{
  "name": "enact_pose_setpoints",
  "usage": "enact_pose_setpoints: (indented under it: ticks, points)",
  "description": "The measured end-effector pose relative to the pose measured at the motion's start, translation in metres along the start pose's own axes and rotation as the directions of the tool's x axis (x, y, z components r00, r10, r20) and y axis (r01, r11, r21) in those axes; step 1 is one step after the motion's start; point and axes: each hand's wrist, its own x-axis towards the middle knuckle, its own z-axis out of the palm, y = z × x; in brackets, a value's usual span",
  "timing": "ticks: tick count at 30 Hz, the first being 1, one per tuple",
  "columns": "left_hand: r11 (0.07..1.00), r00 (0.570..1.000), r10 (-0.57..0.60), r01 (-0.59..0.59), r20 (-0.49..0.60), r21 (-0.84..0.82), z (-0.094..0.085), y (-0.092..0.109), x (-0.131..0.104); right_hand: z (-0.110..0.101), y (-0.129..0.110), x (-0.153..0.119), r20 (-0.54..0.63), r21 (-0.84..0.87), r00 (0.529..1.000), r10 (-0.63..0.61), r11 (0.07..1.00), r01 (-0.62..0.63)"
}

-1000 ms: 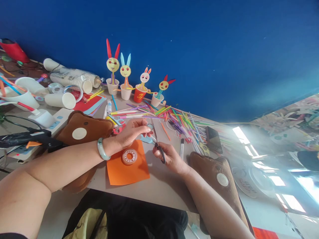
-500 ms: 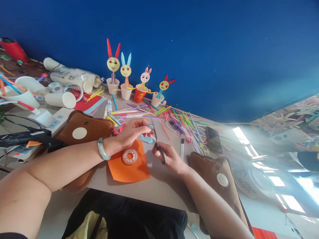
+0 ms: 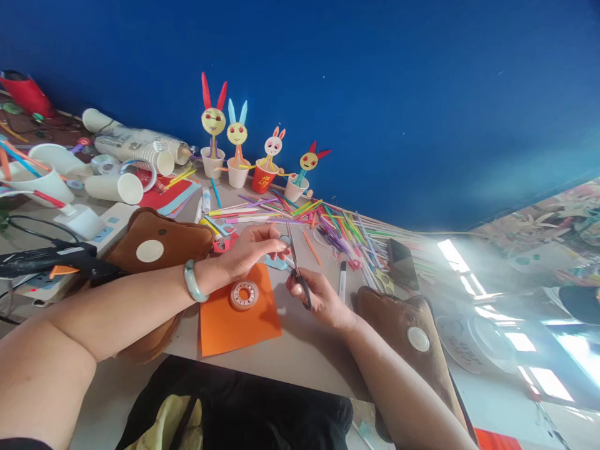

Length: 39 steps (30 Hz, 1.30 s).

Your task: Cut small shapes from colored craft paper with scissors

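Observation:
Between the thumb and fingers of my left hand (image 3: 252, 250) is a small round piece of bluish paper (image 3: 285, 239). My right hand (image 3: 323, 301) grips black-handled scissors (image 3: 304, 290), their blades pointing away from me and lying right beside the paper piece. Whether the blades touch its edge, I cannot make out. Below my hands, a square of orange paper (image 3: 222, 334) lies on the table with a roll of tape (image 3: 244, 294) on top. A light-blue paper scrap (image 3: 276, 262) shows just beyond it, partly hidden by my left hand.
Rabbit-faced figures in cups (image 3: 238, 172) line the blue wall. Colourful sticks (image 3: 347, 228) are strewn across the back. A black glue gun (image 3: 56, 259) and brown plush pouch (image 3: 135, 240) are at left; another brown pouch (image 3: 398, 331), a marker (image 3: 342, 281) and a phone (image 3: 402, 264) at right.
The near left corner of the orange paper, curled before, now lies flatter and reaches closer to me. The small paper piece has tilted slightly in my left fingers. Both hands stay nearly in place.

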Motion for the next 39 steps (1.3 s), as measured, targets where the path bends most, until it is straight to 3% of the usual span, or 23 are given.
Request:
enact_pose_setpoints:
  ticks: [22, 39]
  points:
    - [1.0, 1.0, 0.025, -0.025, 0.014, 0.008, 0.0002, -0.0005, -0.0015, -0.0002, 0.0004, 0.0001, 0.004, 0.029, 0.999, -0.038, 0.999, 0.038]
    - [0.999, 1.0, -0.019, 0.019, 0.012, -0.041, -0.001, 0.0011, -0.0019, -0.0006, 0.0003, -0.0005, 0.016, 0.034, 0.999, -0.035, 0.999, 0.034]
